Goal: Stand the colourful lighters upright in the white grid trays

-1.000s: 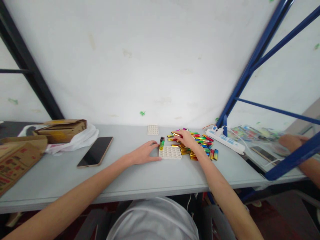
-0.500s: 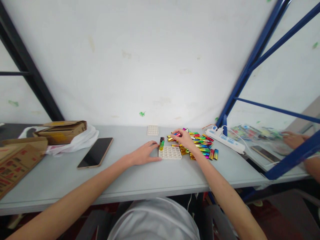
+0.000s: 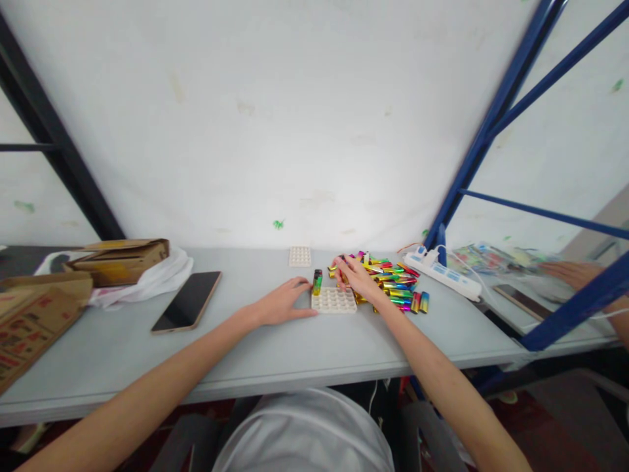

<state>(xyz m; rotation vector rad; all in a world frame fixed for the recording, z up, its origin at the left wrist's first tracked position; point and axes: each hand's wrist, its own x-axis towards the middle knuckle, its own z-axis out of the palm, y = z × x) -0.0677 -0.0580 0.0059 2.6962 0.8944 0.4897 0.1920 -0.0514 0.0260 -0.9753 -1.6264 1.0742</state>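
A white tray with rows of round holes (image 3: pixel 334 301) lies flat on the desk. One green and yellow lighter with a dark top (image 3: pixel 317 282) stands upright at its far left corner. My left hand (image 3: pixel 282 303) rests at the tray's left side, fingers spread around that corner, thumb by the near edge, gripping nothing. Over the tray's far right part is my right hand (image 3: pixel 356 278), its fingers drawn together and pointing down around a lighter that they mostly hide. To its right lies a pile of shiny, many-coloured lighters (image 3: pixel 398 286).
A second white tray (image 3: pixel 299 256) lies near the wall. A phone (image 3: pixel 187 301), a white plastic bag (image 3: pixel 164 274) and cardboard boxes (image 3: pixel 44 298) are on the left. A power strip (image 3: pixel 445 276) and blue frame (image 3: pixel 462 164) stand right. Beyond it shows another person's hand (image 3: pixel 572 272).
My right hand has moved slightly left from the pile to the tray, fingers now turned downward. My left hand and the upright lighter have stayed in place.
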